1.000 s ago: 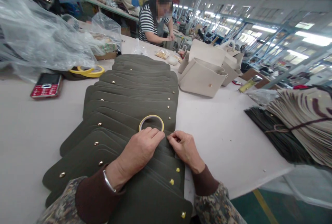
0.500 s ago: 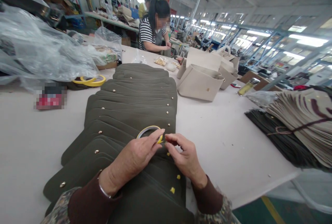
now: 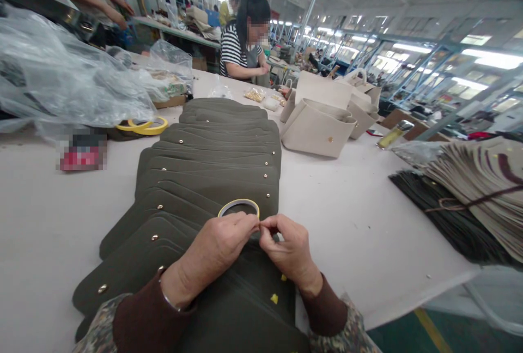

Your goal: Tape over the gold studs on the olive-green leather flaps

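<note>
A long overlapping row of dark olive leather flaps [image 3: 212, 162] with small brass studs runs down the white table [image 3: 347, 217]. A thin yellow tape roll [image 3: 239, 207] lies on them. My left hand [image 3: 216, 247] sits just in front of the roll with its fingers curled and pinched. My right hand [image 3: 288, 247] is beside it, fingertips pinched against the left fingertips over the flaps. What they pinch is too small to make out. Small yellow tape bits [image 3: 274, 298] stick on the nearer flaps.
Cream handbags [image 3: 318, 127] stand at the back right. Stacked striped pieces [image 3: 482, 189] and dark strips [image 3: 445, 222] lie at right. Clear plastic bags [image 3: 61, 80], yellow tape rolls [image 3: 143, 125] and a red phone [image 3: 81, 151] are at left. A person in a striped shirt [image 3: 237, 50] works at the far end.
Both hands have lifted from the flaps and come together at the tape roll's near edge, fingertips now pinched against each other. The view has shifted slightly.
</note>
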The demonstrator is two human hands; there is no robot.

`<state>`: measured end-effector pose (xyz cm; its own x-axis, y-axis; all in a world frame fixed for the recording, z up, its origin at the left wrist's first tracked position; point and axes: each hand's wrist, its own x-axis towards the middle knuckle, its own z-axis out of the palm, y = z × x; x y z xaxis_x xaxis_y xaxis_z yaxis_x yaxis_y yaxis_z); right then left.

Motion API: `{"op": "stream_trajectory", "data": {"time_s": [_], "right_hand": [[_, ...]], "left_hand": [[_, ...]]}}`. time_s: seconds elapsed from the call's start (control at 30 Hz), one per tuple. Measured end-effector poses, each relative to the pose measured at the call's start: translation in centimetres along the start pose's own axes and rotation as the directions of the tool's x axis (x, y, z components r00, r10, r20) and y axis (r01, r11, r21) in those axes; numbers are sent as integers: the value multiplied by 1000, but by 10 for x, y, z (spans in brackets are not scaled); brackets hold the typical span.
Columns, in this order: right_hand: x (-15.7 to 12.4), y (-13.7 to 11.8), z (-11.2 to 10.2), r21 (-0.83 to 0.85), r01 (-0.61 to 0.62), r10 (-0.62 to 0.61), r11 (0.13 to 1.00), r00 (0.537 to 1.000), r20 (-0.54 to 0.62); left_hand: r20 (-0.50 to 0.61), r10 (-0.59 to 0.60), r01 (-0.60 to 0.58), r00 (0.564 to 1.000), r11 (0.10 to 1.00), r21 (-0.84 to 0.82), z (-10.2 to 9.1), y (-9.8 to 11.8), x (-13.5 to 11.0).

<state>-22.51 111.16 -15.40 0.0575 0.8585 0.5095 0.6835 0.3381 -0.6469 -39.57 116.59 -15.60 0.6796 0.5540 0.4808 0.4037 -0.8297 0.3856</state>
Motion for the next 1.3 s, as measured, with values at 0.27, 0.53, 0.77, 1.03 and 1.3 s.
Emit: {"op": "stream_trajectory", "data": {"time_s": [0.27, 0.53, 0.77, 1.03, 1.3], "right_hand": [[4, 3, 13, 510, -616, 582, 601, 774, 250], [2, 1, 5, 164, -204, 220, 965, 972, -81], [2, -1, 9, 386, -407, 432, 828, 902, 26], [12, 29, 2, 588, -666, 734, 459, 657, 171], [6, 45, -14, 350, -760, 647, 548, 650, 398]], "left_hand": [[-84, 46, -33, 995, 988, 152, 5, 7, 9], [-121, -46, 56, 992, 996, 76, 9, 9, 7], [-94, -51, 64, 994, 988, 138, 11, 11, 10], [-155, -55, 83, 986, 980, 181, 9, 13, 2], [254, -163, 58, 953, 925, 376, 7, 4, 11]]}}
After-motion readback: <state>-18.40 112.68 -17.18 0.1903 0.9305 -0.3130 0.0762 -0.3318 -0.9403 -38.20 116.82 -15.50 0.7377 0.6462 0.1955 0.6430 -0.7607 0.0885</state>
